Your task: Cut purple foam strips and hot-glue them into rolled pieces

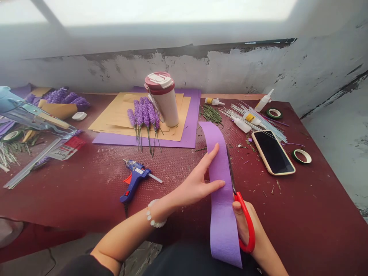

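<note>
A long strip of purple paper hangs upright in front of me, its lower end over the table's near edge. My left hand grips it from the left, thumb and a finger on the face toward me and the other fingers hidden behind. My right hand is closed round the red handles of a pair of scissors. The dark blades point up along the strip's right edge, partly hidden behind it. Left of my left hand lies a blue glue gun with a glue stick poking out.
Purple flower stems and a lidded cup stand on brown paper sheets. A phone, tape rolls, glue bottles and white sticks lie to the right. At far left are more flowers.
</note>
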The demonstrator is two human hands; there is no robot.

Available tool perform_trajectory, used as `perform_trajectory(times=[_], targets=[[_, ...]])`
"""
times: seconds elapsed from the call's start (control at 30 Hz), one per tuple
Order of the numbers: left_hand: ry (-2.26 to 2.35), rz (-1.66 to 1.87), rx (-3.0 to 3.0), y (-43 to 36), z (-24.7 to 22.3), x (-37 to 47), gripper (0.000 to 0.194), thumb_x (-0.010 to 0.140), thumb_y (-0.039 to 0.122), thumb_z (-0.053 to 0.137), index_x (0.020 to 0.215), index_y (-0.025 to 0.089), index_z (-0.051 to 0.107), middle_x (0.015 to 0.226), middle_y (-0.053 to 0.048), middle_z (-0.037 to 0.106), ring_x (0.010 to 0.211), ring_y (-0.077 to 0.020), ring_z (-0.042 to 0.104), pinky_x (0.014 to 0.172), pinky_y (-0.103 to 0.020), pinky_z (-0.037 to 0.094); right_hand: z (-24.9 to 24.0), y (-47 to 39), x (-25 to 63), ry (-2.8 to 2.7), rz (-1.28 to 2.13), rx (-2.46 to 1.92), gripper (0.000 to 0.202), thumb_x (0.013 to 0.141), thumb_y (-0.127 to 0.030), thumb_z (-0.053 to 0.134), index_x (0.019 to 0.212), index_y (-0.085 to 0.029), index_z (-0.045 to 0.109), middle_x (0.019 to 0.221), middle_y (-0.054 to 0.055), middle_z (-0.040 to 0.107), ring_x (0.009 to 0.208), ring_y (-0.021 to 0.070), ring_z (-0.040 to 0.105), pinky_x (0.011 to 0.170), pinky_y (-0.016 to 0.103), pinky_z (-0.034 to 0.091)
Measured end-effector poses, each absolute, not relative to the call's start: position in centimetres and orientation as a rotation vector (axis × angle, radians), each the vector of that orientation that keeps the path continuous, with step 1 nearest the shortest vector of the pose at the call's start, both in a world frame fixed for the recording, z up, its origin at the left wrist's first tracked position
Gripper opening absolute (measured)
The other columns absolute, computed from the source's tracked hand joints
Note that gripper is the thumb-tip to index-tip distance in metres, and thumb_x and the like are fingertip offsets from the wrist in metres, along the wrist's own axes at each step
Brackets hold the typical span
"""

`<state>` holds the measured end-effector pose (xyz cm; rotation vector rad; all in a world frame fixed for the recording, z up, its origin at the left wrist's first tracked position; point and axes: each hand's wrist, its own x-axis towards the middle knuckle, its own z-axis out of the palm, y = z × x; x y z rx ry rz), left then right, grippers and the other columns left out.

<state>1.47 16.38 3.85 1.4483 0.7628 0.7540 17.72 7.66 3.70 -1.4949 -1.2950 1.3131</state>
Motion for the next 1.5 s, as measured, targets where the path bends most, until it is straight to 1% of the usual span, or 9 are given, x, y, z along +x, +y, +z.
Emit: perform_trajectory(times=[0.2,0.4,0.57,0.67,0.8,1.07,1.2,1.3,1.5], targets=[[0.75,0.744,1.469,16.4,3.9,1.4,0.095,0.089,0.038,0.073,0.165,0.029,0.017,0.174,0.0,0.009,0.161,-0.0258,0.002,0.134,-0.041,0.009,3.3,7.8,17.8,-1.267,1.329,-1.585,0.077,0.072,-0.1,0.032,0.058,-0.025,0.042,0.049,-0.003,0.038,0.043,0.0113,0.031,0.037,0.026,0.028],[0.714,0.749,1.445,16.4,4.0,1.5,0.094,0.089,0.038,0.074,0.164,0.031,0.017,0.174,0.0,0.01,0.161,-0.0269,0.011,0.133,-0.041,0.014,3.7,8.0,18.0,-1.181,1.262,-1.666,0.079,0.068,-0.102,0.032,0.056,-0.025,0.045,0.047,-0.002,0.042,0.04,0.0124,0.036,0.034,0.027,0.033],[0.673,0.749,1.386,16.3,4.2,1.6,0.096,0.089,0.037,0.075,0.164,0.031,0.017,0.174,-0.001,0.011,0.161,-0.0262,0.012,0.133,-0.041,0.02,4.4,8.3,18.2,-1.096,1.108,-1.715,0.073,0.065,-0.097,0.05,0.058,-0.025,0.05,0.046,-0.001,0.05,0.039,0.0149,0.047,0.036,0.027,0.044],[0.675,0.752,1.367,16.2,4.3,1.6,0.095,0.089,0.039,0.075,0.164,0.033,0.018,0.174,-0.001,0.012,0.161,-0.0276,0.016,0.132,-0.043,0.022,4.2,8.4,18.3,-1.126,1.092,-1.657,0.07,0.066,-0.093,0.057,0.058,-0.024,0.049,0.048,-0.002,0.051,0.042,0.0142,0.047,0.038,0.026,0.045],[0.691,0.744,1.382,16.2,4.3,1.6,0.095,0.088,0.039,0.075,0.164,0.033,0.019,0.174,-0.001,0.012,0.16,-0.0288,0.017,0.133,-0.044,0.02,3.2,8.0,18.3,-1.114,1.095,-1.549,0.069,0.066,-0.093,0.058,0.064,-0.024,0.052,0.049,-0.003,0.049,0.043,0.0136,0.044,0.036,0.025,0.041],[0.693,0.711,1.368,16.1,4.6,1.6,0.095,0.089,0.038,0.075,0.164,0.033,0.017,0.174,-0.002,0.014,0.158,-0.0295,0.025,0.132,-0.045,0.023,3.2,7.9,18.5,-1.097,1.168,-1.37,0.071,0.066,-0.094,0.057,0.078,-0.024,0.057,0.062,0.001,0.059,0.049,0.0177,0.054,0.043,0.029,0.05],[0.686,0.713,1.401,16.1,4.6,1.5,0.094,0.089,0.038,0.074,0.164,0.033,0.018,0.174,0.0,0.012,0.16,-0.0282,0.017,0.133,-0.043,0.018,3.2,8.4,18.1,-0.992,1.149,-1.402,0.062,0.067,-0.084,0.069,0.07,-0.025,0.049,0.065,0.002,0.062,0.055,0.0186,0.06,0.051,0.031,0.056],[0.665,0.733,1.419,16.1,4.4,1.5,0.095,0.089,0.038,0.075,0.164,0.033,0.018,0.174,0.001,0.01,0.161,-0.0271,0.008,0.134,-0.042,0.014,2.6,8.4,18.2,-0.982,1.058,-1.428,0.057,0.072,-0.072,0.076,0.066,-0.026,0.043,0.065,0.001,0.063,0.054,0.017,0.06,0.048,0.028,0.053],[0.639,0.713,1.416,16.2,4.5,1.5,0.094,0.089,0.038,0.074,0.164,0.034,0.018,0.174,0.002,0.009,0.161,-0.0273,0.007,0.133,-0.043,0.016,2.2,8.6,19.9,-0.955,1.138,-1.421,0.047,0.079,-0.057,0.077,0.07,-0.026,0.044,0.07,0.001,0.067,0.055,0.0166,0.063,0.051,0.028,0.056]])
